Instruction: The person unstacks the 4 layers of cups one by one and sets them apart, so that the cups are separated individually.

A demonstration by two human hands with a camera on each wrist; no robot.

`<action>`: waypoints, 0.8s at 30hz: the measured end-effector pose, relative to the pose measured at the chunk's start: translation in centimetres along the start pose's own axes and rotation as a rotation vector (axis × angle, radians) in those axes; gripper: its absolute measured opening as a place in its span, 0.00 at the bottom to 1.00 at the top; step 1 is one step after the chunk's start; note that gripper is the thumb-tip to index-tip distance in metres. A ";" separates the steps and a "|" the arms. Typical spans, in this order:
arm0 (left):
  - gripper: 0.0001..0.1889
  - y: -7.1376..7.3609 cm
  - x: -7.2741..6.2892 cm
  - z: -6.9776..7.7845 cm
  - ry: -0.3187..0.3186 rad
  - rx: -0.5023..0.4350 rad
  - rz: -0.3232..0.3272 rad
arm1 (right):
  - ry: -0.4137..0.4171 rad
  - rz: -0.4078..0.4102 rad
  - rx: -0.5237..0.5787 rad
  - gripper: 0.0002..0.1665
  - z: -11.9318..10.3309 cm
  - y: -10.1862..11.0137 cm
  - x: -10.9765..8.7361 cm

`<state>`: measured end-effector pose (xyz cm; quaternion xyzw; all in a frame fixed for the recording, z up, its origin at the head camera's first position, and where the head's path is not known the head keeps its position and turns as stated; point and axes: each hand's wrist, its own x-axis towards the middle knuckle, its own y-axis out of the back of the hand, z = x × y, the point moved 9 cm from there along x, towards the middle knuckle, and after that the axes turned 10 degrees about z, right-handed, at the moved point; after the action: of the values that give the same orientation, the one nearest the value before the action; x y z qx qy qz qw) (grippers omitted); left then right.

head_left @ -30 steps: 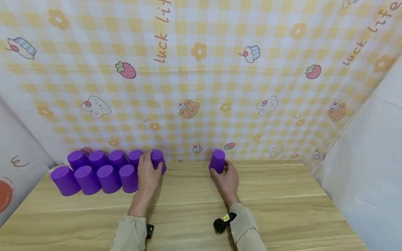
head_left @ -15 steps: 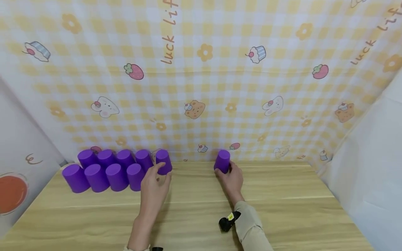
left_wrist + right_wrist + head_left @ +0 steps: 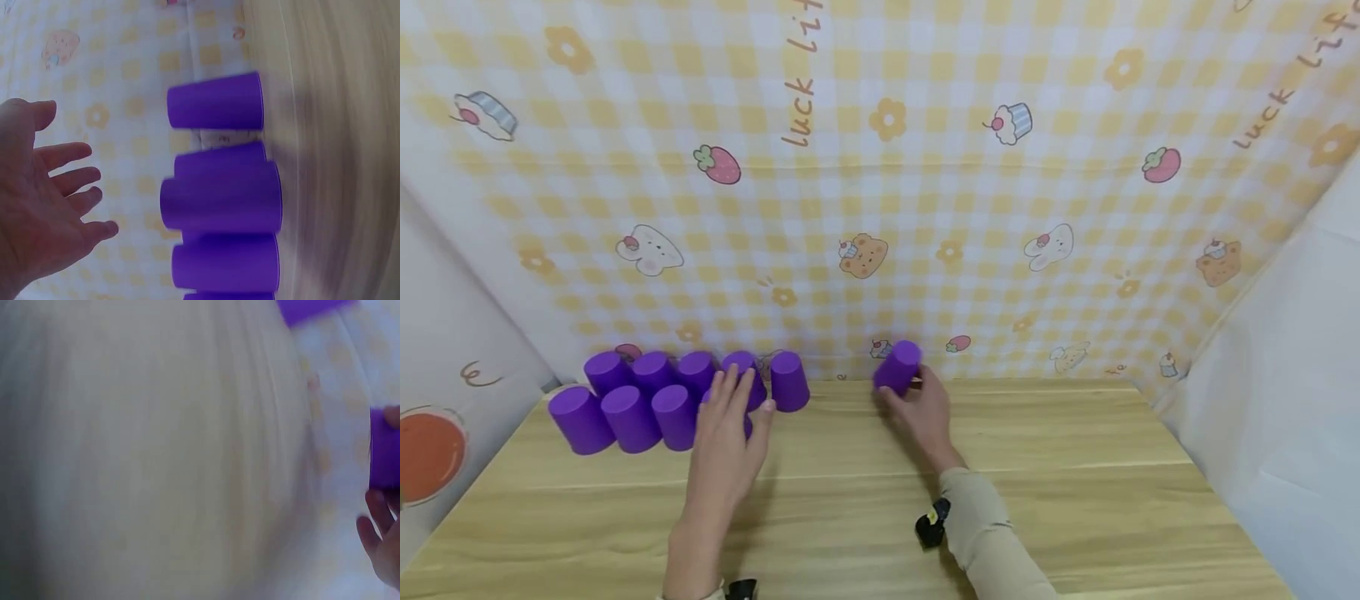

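Note:
Purple cups, upside down, stand in two rows at the left of the table; a front-row cup (image 3: 628,419) and a back-row cup (image 3: 697,373) are among them. Just right of the back row, a lone cup (image 3: 790,383) stands apart. My left hand (image 3: 726,454) hovers over the right end of the front row, hiding part of a cup there. Its fingers (image 3: 75,181) are spread and hold nothing in the left wrist view. Between thumb and fingers, my right hand (image 3: 925,412) grips another purple cup (image 3: 898,367), tilted with its base to the right.
A yellow checked cloth (image 3: 880,192) hangs right behind the cups. White sheets close off both sides, such as the right one (image 3: 1285,392). Wood-grain tabletop (image 3: 835,517) lies in front of the cups and between the arms.
My left hand has let go of the lone cup and moved left over the front row. My right hand has shifted its cup leftward and tipped it.

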<state>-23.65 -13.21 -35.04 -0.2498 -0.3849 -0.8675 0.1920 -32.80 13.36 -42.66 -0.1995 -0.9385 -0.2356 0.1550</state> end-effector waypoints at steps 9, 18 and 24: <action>0.36 -0.4 -0.3 0.2 -0.046 0.062 -0.164 | 0.295 -0.395 -0.174 0.35 -7.5 -8.1 -4.5; 0.38 -1.9 -0.7 3.6 -0.150 0.079 -0.164 | 0.401 -0.433 -0.294 0.30 -9.0 -11.5 -6.9; 0.37 -2.8 -0.9 4.5 -0.195 0.084 -0.190 | 0.453 -0.484 -0.278 0.23 -9.4 -11.4 -7.2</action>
<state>-23.09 -7.85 -34.60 -0.2868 -0.4595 -0.8367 0.0808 -29.76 -2.78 -41.85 0.0665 -0.8594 -0.4292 0.2700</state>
